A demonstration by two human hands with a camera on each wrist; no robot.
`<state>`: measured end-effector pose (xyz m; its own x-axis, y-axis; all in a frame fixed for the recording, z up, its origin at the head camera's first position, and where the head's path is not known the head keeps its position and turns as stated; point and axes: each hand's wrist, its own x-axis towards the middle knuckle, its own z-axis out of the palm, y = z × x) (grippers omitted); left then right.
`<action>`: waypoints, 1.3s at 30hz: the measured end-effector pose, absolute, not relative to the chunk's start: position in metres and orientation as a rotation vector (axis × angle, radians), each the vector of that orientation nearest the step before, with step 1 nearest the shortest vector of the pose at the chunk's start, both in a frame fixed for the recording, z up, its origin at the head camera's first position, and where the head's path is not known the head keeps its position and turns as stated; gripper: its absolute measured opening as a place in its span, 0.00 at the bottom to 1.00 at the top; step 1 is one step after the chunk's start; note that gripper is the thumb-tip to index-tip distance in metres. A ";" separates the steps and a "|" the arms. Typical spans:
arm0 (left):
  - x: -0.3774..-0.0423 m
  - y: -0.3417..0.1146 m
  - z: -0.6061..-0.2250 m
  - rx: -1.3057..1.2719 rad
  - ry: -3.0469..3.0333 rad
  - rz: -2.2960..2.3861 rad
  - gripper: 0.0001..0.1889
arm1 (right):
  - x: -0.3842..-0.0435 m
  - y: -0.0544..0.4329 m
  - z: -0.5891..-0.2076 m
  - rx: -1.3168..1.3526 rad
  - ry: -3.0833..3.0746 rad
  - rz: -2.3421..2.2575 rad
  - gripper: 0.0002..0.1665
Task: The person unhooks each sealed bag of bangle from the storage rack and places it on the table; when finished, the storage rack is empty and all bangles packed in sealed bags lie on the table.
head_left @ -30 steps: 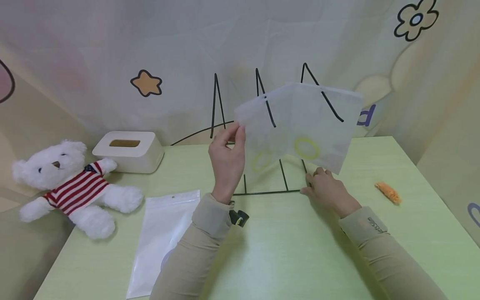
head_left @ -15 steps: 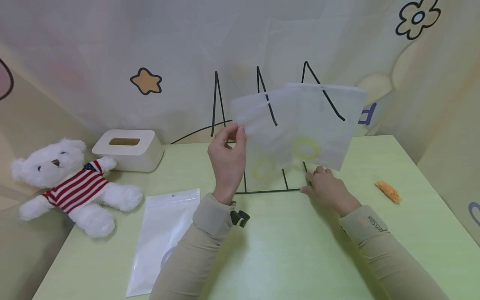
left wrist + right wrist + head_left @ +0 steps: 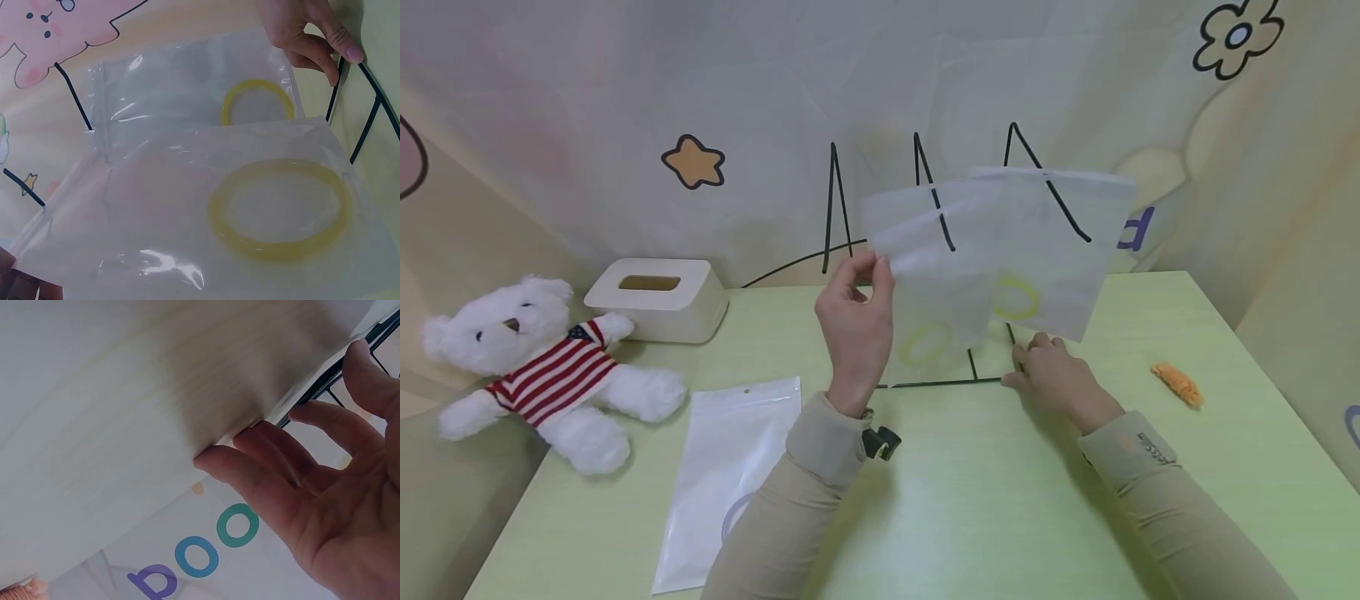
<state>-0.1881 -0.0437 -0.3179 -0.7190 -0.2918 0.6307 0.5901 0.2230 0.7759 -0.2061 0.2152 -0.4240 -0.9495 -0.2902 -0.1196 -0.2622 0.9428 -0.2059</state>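
A black wire rack [image 3: 940, 383] with tall pointed prongs stands at the back of the table. A translucent zip bag [image 3: 917, 283] with a yellow ring hangs around its middle prong. My left hand [image 3: 857, 321] pinches that bag's left edge near the top. A second similar bag [image 3: 1067, 250] hangs on the right prong, partly behind the first. My right hand [image 3: 1056, 379] grips the rack's base at its front right corner, thumb [image 3: 354, 53] on one wire and a finger beside another. Its other fingertips [image 3: 203, 459] rest on the table.
A white bear [image 3: 542, 375] in a striped shirt sits at the left, beside a white tissue box [image 3: 655, 304]. A flat white zip bag [image 3: 726, 475] lies in front. An orange fuzzy item [image 3: 1177, 385] lies at the right. A printed curtain [image 3: 760, 92] hangs behind the rack.
The front bag has swung forward and spread out, its right side now overlapping the rear bag at a lower level. Both hands have stayed nearly in place.
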 end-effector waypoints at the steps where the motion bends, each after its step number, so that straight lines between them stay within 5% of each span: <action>1: -0.188 -0.044 -0.318 -0.279 -1.787 -1.583 0.07 | -0.206 0.215 -0.424 -0.422 2.949 -0.281 0.31; 39: -0.169 -0.043 -0.316 -0.346 -1.738 -1.738 0.07 | -0.205 0.216 -0.421 -0.467 2.955 -0.286 0.29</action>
<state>-0.1688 -0.0427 -0.3158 -0.7557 -0.2541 0.6036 0.6036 0.0873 0.7925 -0.2048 0.2155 -0.4212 -0.9428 -0.3168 -0.1041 -0.2910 0.9340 -0.2075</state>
